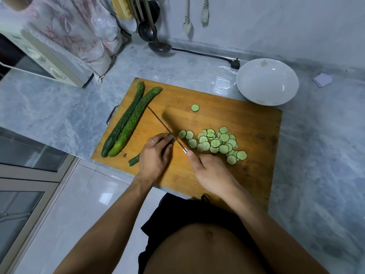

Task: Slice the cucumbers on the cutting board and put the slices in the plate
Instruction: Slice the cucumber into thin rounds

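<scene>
Two whole cucumbers lie side by side on the left part of the wooden cutting board. My left hand grips a short remaining cucumber piece, whose stem end pokes out left of the hand. My right hand grips the handle of a knife, its thin blade standing edge-down against the held piece. A heap of several round slices lies right of the blade, and one stray slice sits farther back. The white plate stands off the board's far right corner, holding nothing.
A microwave under a floral cloth stands at the back left. Ladles hang against the wall, and a black cord with plug lies behind the board. A small paper piece lies at the right. The counter edge runs left of the board.
</scene>
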{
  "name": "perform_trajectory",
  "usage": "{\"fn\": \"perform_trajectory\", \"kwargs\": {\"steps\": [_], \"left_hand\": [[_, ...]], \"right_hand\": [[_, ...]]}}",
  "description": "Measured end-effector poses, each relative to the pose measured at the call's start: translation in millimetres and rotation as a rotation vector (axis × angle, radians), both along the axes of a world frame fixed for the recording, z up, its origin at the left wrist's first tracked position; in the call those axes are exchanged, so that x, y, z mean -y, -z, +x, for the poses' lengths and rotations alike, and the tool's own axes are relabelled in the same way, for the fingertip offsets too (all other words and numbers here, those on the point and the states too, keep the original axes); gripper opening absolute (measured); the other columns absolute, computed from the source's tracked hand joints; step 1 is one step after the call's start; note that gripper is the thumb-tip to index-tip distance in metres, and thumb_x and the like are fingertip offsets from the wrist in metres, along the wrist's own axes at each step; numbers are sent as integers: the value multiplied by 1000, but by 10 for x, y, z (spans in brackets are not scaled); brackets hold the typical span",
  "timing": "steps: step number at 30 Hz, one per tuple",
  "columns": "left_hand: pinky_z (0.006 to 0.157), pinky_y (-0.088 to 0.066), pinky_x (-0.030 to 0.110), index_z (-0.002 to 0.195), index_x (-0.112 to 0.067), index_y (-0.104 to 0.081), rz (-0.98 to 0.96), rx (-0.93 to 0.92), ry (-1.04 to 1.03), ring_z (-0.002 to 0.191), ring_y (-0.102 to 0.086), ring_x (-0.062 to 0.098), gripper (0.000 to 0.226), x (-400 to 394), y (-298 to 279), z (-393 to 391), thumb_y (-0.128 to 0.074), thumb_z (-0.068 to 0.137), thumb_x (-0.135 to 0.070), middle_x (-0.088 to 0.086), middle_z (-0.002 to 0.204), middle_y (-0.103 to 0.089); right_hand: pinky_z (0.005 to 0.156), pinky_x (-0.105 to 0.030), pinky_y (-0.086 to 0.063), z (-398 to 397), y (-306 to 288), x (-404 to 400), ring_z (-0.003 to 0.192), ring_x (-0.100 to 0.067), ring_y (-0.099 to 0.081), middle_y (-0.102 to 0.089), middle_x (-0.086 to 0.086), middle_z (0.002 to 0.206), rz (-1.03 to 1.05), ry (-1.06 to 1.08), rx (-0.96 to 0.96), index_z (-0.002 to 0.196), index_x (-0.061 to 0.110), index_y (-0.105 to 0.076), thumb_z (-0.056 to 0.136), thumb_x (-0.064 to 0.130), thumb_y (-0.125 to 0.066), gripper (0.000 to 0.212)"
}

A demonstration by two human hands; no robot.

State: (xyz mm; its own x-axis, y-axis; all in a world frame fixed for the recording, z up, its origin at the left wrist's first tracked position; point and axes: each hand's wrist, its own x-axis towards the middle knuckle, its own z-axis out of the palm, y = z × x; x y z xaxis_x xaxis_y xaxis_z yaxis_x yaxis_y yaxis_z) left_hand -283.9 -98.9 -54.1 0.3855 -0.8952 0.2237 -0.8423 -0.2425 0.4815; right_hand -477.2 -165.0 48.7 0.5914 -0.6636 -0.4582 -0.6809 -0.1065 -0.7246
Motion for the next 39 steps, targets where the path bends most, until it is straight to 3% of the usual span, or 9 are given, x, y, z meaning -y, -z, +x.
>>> {"fn": "perform_trajectory", "kwargs": {"steps": [3,9,15,19,24,28,33,39], "left_hand": [[79,-53,35,112,-10,-74,-66,47,-10,102,-62,29,22,-14,131,-13,-66,92,-14,8,118,-68],[75,-53,38,109,-12,-75,-95,52,-16,97,-67,27,21,7,170,-13,-63,97,-24,3,118,-69],[78,-54,37,109,-10,-75,-110,44,9,100,-68,24,20,36,166,1,-65,97,-21,3,121,-69],[75,-54,39,103,-7,-75,-140,64,15,97,-67,28,20,36,168,-8,-61,96,-20,6,112,-72],[83,-53,34,108,-7,-76,-149,48,-2,103,-68,26,21,36,175,-23,-65,94,-20,8,118,-71],[84,-55,37,109,-6,-75,-154,46,-22,102,-68,28,22,40,195,-33,-66,93,-18,11,116,-71],[84,-54,35,107,-6,-75,-146,39,-39,100,-69,28,20,45,177,-58,-69,91,-15,11,115,-72],[86,-54,37,113,-10,-74,-96,2,-58,103,-68,28,23,25,158,-31,-67,93,-19,9,121,-70]], "right_hand": [[52,-37,-40,16,-40,-61,58,-24,-55,-58,-8,70,-47,-33,-27,66,17,-48,102,59,-27,59],[51,-36,-40,23,-77,-56,55,-22,-53,-56,-5,68,-23,-50,-44,68,16,-48,102,58,-25,59],[47,-31,-34,50,-75,-31,49,-17,-46,-50,-1,63,5,-55,-40,66,17,-45,103,58,-24,59],[45,-32,-34,88,-62,-28,48,-18,-48,-54,-3,64,-13,-71,-54,70,13,-51,102,60,-23,63],[44,-26,-28,146,-62,92,41,-12,-40,-44,3,57,44,-62,-79,62,18,-44,102,61,-22,63],[48,-29,-37,204,-22,163,36,-12,-42,-42,2,49,112,-26,-42,58,15,-41,103,60,-23,66],[50,-30,-30,262,141,129,50,-16,-47,-47,-1,60,95,11,-57,61,16,-45,102,60,-24,64],[48,-30,-28,198,119,116,46,-15,-42,-43,2,55,82,24,-32,58,18,-43,103,59,-24,63]]}}
